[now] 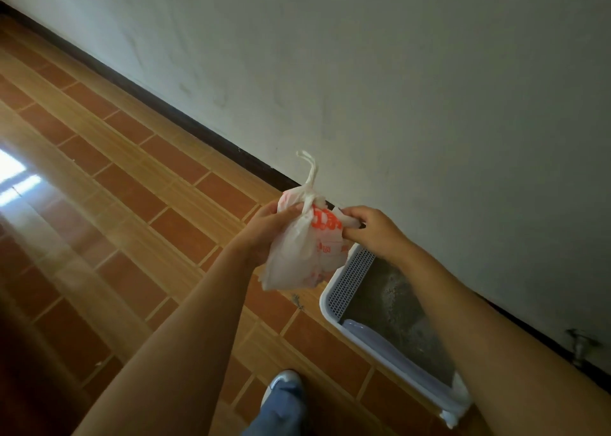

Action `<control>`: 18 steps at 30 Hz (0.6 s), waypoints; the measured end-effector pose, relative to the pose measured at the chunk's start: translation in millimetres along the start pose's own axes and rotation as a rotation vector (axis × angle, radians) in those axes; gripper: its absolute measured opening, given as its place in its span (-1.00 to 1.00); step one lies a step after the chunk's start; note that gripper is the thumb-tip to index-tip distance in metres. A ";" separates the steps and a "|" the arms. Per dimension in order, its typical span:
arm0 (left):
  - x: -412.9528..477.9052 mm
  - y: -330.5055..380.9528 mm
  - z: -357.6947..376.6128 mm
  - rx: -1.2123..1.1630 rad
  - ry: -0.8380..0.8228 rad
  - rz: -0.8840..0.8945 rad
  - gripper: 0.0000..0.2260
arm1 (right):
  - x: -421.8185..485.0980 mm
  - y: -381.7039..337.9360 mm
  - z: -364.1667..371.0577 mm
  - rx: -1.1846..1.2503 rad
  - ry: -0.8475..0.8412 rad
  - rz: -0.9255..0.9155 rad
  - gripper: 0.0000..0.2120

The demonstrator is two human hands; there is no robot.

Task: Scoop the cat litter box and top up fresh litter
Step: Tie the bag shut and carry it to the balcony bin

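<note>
One camera sits on the person's head. It looks forward and down, along both bare arms. The left hand [267,227], the right hand [373,230] and the plastic bag [304,257] between them are close up, near the middle of the picture. The camera leans sideways, so the line where the floor [132,187] meets the wall [429,88] slants from top left to bottom right. The litter box [325,303] lies farther down, toward the right.

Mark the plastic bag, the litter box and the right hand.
plastic bag [299,253], head view, on its white lower body.
litter box [350,283], head view, on its perforated side wall.
right hand [372,232], head view, on its back.
</note>
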State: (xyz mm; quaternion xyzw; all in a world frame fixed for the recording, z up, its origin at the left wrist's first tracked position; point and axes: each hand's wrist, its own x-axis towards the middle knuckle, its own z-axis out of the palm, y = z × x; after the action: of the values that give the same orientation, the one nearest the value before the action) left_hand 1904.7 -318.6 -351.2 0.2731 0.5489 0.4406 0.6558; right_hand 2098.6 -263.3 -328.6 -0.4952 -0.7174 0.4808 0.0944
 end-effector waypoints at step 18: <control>-319.7 267.7 64.3 -0.136 0.076 0.215 -0.72 | -218.5 -305.8 -115.6 0.348 -0.022 -0.146 -0.75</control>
State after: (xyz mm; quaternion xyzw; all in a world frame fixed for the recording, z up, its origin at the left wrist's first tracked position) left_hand 1889.0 -467.2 43.3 0.2683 0.5097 0.5548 0.6004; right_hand 2087.2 -383.9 45.5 -0.4125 -0.6584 0.5951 0.2054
